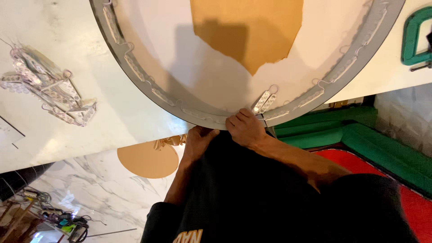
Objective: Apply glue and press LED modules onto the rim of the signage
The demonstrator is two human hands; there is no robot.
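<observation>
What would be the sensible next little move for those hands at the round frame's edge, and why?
Probably press the loose light strip down into the rim. It sticks up just past the right hand, while neighbouring pieces lie flat; the left hand steadies the edge.

The top edge cut off the round sign pan [216,96] and its brown backing patch [247,31]. The green clamp [416,38] ran out past the right edge. The left hand [198,139] lay partly under the pan's rim, its fingers hidden. The right hand's [245,128] fingertips were tucked behind the rim. The tangle of LED modules [49,85] was too fine to separate.
</observation>
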